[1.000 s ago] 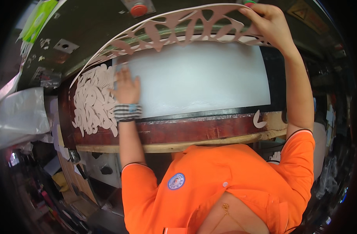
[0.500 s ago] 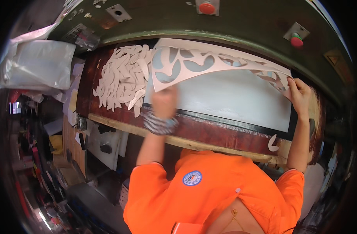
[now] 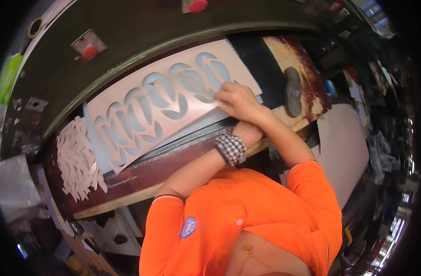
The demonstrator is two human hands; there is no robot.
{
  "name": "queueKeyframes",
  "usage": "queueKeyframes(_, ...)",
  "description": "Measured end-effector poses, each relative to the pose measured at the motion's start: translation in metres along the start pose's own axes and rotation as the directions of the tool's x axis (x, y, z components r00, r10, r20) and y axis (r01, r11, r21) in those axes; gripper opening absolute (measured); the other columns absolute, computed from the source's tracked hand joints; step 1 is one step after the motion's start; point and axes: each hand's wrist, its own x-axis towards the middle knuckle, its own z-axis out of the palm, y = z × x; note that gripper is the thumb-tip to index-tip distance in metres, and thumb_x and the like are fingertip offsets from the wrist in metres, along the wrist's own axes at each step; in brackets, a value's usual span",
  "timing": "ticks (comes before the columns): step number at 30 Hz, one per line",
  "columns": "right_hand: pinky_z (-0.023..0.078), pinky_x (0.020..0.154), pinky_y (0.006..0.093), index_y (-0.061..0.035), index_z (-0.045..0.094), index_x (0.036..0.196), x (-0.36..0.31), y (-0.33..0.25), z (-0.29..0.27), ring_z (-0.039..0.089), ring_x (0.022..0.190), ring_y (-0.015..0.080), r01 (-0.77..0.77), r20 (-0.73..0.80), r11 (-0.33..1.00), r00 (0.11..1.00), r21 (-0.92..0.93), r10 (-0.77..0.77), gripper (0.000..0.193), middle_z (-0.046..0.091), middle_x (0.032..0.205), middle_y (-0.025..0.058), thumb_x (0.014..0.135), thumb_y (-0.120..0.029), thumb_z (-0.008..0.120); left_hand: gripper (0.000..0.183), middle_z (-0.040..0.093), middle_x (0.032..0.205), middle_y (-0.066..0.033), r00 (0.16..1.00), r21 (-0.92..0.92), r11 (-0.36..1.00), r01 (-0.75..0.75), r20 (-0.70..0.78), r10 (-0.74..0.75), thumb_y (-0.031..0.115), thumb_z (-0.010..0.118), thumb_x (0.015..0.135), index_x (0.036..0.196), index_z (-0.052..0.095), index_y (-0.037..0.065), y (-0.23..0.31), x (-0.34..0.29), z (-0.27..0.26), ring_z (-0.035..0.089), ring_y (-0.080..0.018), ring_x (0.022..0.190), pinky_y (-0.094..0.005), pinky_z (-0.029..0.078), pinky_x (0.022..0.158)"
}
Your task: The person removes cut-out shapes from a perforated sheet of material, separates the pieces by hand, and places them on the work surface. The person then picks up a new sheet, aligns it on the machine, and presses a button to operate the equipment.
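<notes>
Here the right hand [image 3: 238, 102] presses flat, fingers spread, on a thin pinkish sheet [image 3: 127, 99] punched with leaf-shaped holes, lying on the counter [image 3: 141, 172]; the left hand [image 3: 247, 133] sits beneath it, its grip hidden. Pale cut-outs [image 3: 77, 158] pile nearby.

The pale pinkish sheet [image 3: 173, 108] lies flat and slanted across the dark press bed, its right end under the hands. A row of curved, leaf-like cut-outs runs along it (light blue-grey shows through them), leaving a thin lattice of sheet between.
</notes>
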Motion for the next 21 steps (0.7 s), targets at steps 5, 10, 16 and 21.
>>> queueKeyframes(5,0.05,0.085,0.0425,-0.0025,0.063,0.085,-0.016,-0.008,0.019,0.059,0.102,0.0358,0.122,-0.148,0.992,0.982,0.019,-0.118,0.012,0.059,0.111,0.0175,0.075,-0.007,0.069,0.023,0.063,0.095,-0.0155,0.973,0.138,0.988,-0.074,-0.209,0.102,0.014,0.055,0.084,0.1,0.064,0.001,0.011,-0.008,-0.007,0.063,-0.0293,0.089,-0.0411,0.05,0.083)
queueKeyframes(10,0.051,0.083,0.0429,0.0006,0.062,0.097,-0.026,-0.023,-0.015,0.061,0.099,0.0376,0.185,-0.085,0.982,0.98,0.034,-0.181,0.022,0.063,0.106,0.0185,0.078,-0.006,0.07,0.014,0.062,0.08,-0.0094,0.965,0.026,0.965,0.26,-0.053,-0.259,0.013,0.064,0.075,0.086,0.062,0.005,0.047,-0.075,-0.114,0.066,-0.0275,0.071,-0.0378,0.052,0.06)
queueKeyframes(16,0.052,0.075,0.0409,0.0,0.065,0.088,-0.074,-0.072,-0.063,0.063,0.088,0.0338,0.177,0.365,0.943,0.889,0.281,-0.276,0.021,0.065,0.096,0.0147,0.077,-0.015,0.074,0.024,0.059,0.08,0.0005,0.54,-0.392,0.654,0.647,-0.37,-0.756,-0.008,0.052,0.081,0.101,0.061,0.001,0.068,-0.218,-0.273,0.055,-0.0055,0.066,-0.0214,0.044,0.057)
queueKeyframes(21,0.052,0.074,0.0287,0.0025,0.069,0.093,-0.097,-0.005,-0.063,0.066,0.083,0.0159,-0.483,0.477,0.675,0.852,0.558,0.216,0.018,0.07,0.094,0.0088,0.083,-0.013,0.071,0.019,0.062,0.081,-0.0011,-0.033,-0.433,0.381,0.817,-0.695,-0.718,0.007,0.058,0.09,0.107,0.062,-0.001,-0.016,-0.328,-0.34,0.056,-0.0078,0.072,-0.024,0.046,0.063)
